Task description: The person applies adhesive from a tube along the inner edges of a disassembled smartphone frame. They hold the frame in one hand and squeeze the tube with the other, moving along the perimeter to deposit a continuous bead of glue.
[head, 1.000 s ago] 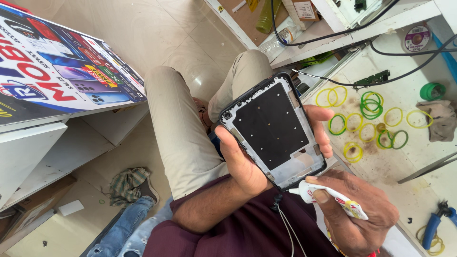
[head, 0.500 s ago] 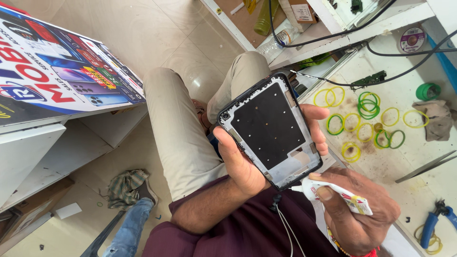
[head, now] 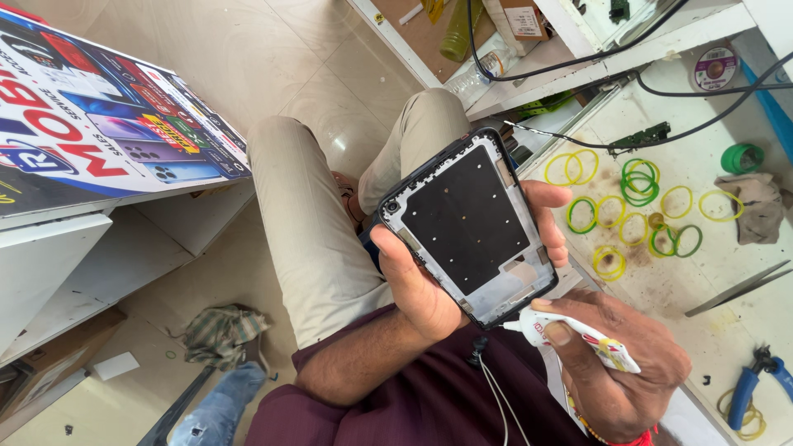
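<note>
Phone frame, dark-rimmed, silver inside with black rectangular panel (head: 472, 227), gripped in left hand (head: 429, 281) above lap, thumb on one long edge, fingers wrapped round other. Long axis runs from camera-hole corner at upper left down to lower right. Right hand (head: 615, 359) closed on small white squeeze tube (head: 574, 334); nozzle touching frame's lower edge. Right hand nearer that edge. Desk (head: 727, 272) beside, strewn with rubber bands (head: 636, 211).

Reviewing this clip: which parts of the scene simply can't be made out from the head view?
- Underside of the phone frame: faces away, covered by the left hand.
- Glue tube body: wrapped by the right hand; whether glue is coming out is too small to tell.
- Blue pliers: cut off by the right edge.
</note>
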